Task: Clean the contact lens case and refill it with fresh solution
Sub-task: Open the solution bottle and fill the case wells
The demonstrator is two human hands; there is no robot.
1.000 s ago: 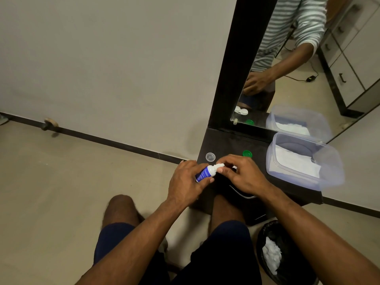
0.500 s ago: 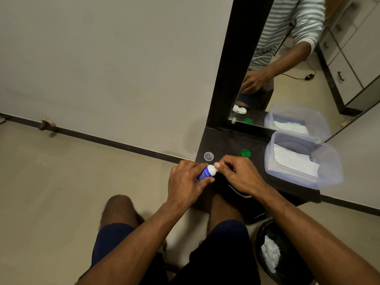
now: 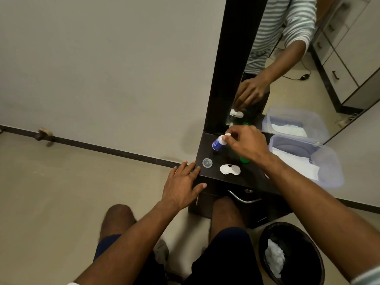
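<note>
Counts: one solution bottle, one white lens case, one clear cap, one green cap. Right hand pinches the bottle's white top; case lies below that grip, green cap under the wrist. Left hand spread flat, empty, at the dark glossy dresser top corner. Translucent tub right of grip; mirror behind, beige floor.
</note>
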